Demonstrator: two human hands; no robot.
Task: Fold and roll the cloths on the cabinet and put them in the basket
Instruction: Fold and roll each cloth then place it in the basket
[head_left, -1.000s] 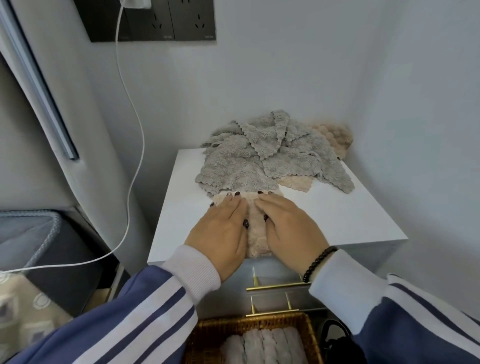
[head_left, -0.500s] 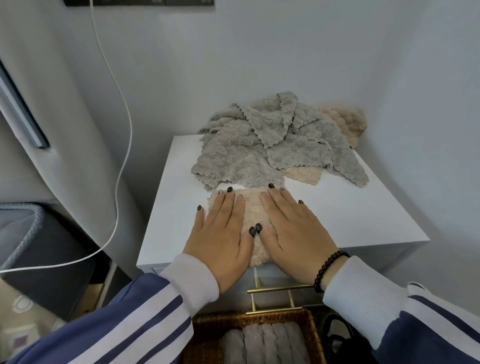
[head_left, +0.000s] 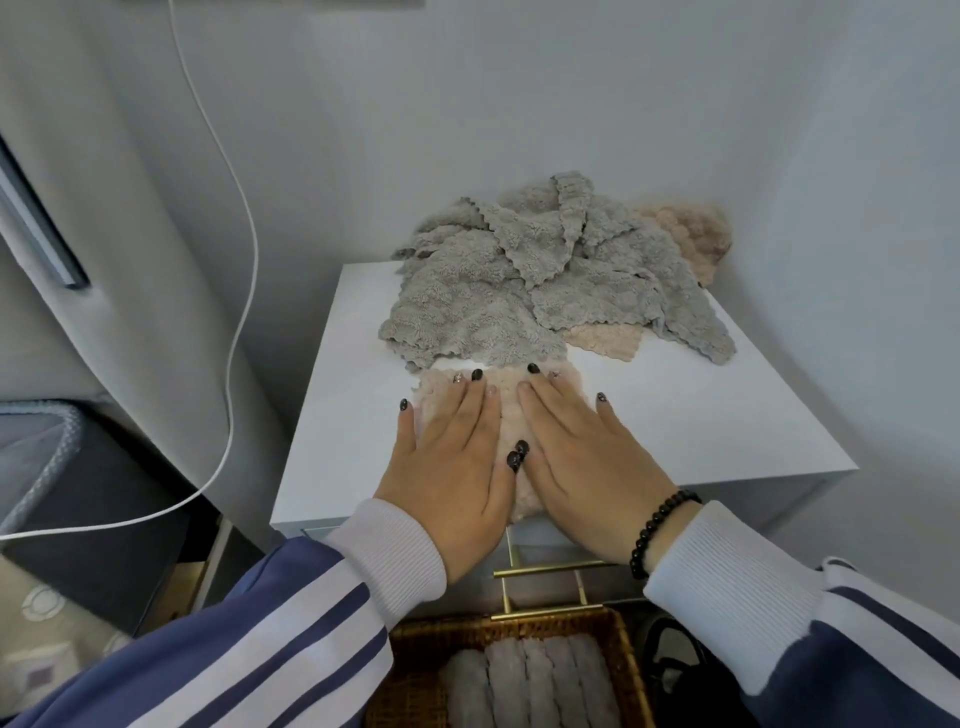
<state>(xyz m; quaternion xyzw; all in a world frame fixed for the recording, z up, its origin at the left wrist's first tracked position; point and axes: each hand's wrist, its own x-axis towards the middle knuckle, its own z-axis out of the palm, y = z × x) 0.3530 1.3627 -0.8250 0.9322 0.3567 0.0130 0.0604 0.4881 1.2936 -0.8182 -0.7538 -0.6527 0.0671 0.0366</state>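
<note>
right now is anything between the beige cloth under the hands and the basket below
Nothing visible. The beige cloth lies at the cabinet's front edge, and the basket sits open below, already holding rolled cloths.

Pale grey walls meet in a corner. A white cable hangs down the left side. A dark grey bin sits low on the left, over a patterned floor.

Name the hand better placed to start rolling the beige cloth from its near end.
Neither clearly: left hand and right hand both press flat on the beige cloth, side by side, thumbs meeting midway. A slight edge to the right, whose palm sits nearer the cabinet's front edge.
</note>
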